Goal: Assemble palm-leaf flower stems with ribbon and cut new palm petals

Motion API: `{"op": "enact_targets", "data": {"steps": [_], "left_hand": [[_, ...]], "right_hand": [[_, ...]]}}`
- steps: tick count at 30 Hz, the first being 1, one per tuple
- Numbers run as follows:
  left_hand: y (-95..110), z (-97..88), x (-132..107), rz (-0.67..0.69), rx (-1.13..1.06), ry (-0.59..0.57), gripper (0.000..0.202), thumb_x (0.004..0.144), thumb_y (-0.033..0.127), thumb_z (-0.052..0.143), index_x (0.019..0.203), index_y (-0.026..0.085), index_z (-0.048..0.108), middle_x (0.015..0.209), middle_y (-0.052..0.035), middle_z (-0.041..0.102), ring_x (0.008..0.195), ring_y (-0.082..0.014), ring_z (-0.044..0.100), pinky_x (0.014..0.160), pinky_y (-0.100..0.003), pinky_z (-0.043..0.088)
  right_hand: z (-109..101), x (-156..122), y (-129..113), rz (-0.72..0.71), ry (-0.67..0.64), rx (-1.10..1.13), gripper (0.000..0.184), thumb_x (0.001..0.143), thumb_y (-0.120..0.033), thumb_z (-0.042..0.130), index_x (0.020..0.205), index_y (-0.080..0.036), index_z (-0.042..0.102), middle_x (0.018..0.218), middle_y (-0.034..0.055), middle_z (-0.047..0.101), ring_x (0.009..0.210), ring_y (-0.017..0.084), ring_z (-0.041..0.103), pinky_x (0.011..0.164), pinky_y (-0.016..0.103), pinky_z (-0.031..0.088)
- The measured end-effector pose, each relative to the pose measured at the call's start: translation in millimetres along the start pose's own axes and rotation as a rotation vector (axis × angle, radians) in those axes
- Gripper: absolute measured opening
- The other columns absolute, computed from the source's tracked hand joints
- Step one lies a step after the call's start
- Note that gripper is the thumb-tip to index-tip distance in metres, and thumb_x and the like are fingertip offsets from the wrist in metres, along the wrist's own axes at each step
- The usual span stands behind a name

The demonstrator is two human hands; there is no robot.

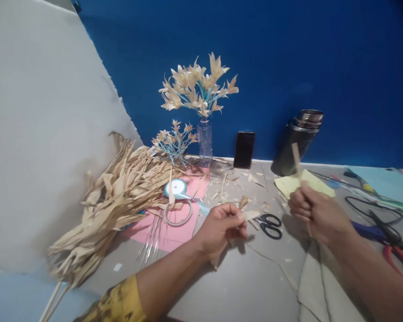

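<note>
My left hand is closed in a pinch on a small pale piece of dried husk, just above the grey table. My right hand is a fist around a thin tan strip that sticks up out of it. Black-handled scissors lie on the table between the two hands, nearer the left one.
A heap of dried husks lies left on pink paper, with a ribbon spool and wire ring. Husk flowers in a vase, a phone, a steel flask, yellow paper, pliers and cords sit behind and right.
</note>
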State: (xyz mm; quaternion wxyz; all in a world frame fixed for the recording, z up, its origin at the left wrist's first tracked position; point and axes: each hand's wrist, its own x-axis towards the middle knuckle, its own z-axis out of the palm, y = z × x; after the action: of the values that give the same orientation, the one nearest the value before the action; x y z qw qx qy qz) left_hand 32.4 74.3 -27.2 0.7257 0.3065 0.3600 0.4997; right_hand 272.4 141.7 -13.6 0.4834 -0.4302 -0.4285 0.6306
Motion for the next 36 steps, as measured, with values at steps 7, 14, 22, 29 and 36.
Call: {"op": "enact_targets", "data": {"steps": [7, 14, 22, 29, 36], "left_hand": [[-9, -0.7, 1, -0.065, 0.038, 0.014, 0.029, 0.065, 0.029, 0.083, 0.072, 0.014, 0.059, 0.066, -0.0019, 0.064, 0.051, -0.009, 0.057, 0.054, -0.022, 0.048], [-10, -4.8, 4, -0.052, 0.111, 0.012, 0.032, 0.068, 0.038, 0.081, 0.072, 0.013, 0.061, 0.066, -0.0033, 0.063, 0.047, -0.0107, 0.055, 0.047, -0.025, 0.048], [-10, 1.2, 1, -0.009, -0.001, 0.008, 0.038, 0.071, 0.043, 0.08, 0.086, 0.014, 0.061, 0.081, -0.0054, 0.067, 0.052, -0.0088, 0.056, 0.048, -0.021, 0.044], [-15, -0.5, 3, 0.033, 0.026, 0.127, 0.031, 0.067, 0.033, 0.083, 0.073, 0.016, 0.058, 0.057, 0.001, 0.059, 0.049, -0.0082, 0.05, 0.049, -0.02, 0.039], [-6, -7.3, 8, 0.012, 0.006, 0.206, 0.028, 0.067, 0.027, 0.081, 0.069, 0.016, 0.055, 0.056, -0.001, 0.06, 0.052, -0.0101, 0.056, 0.053, -0.02, 0.04]], "right_hand": [[2, 10, 14, -0.354, 0.267, -1.042, 0.033, 0.082, -0.04, 0.059, 0.101, -0.015, 0.07, 0.116, 0.0186, 0.067, 0.114, 0.036, 0.056, 0.093, 0.046, 0.043], [44, -32, 8, -0.135, -0.313, -0.81, 0.029, 0.087, -0.045, 0.06, 0.078, -0.02, 0.07, 0.069, 0.0006, 0.067, 0.064, 0.017, 0.057, 0.059, 0.027, 0.041], [52, -31, 25, -0.024, -0.2, -0.572, 0.033, 0.085, -0.049, 0.06, 0.08, -0.018, 0.071, 0.058, -0.0033, 0.053, 0.055, 0.013, 0.042, 0.053, 0.025, 0.031], [54, -37, 20, -0.214, -0.4, -0.911, 0.029, 0.091, -0.035, 0.049, 0.077, -0.022, 0.072, 0.074, 0.0015, 0.069, 0.071, 0.019, 0.059, 0.066, 0.028, 0.041], [5, -9, 18, -0.192, -0.192, -1.548, 0.007, 0.08, -0.027, 0.063, 0.08, -0.022, 0.067, 0.08, 0.0058, 0.071, 0.072, 0.024, 0.062, 0.061, 0.03, 0.033]]}}
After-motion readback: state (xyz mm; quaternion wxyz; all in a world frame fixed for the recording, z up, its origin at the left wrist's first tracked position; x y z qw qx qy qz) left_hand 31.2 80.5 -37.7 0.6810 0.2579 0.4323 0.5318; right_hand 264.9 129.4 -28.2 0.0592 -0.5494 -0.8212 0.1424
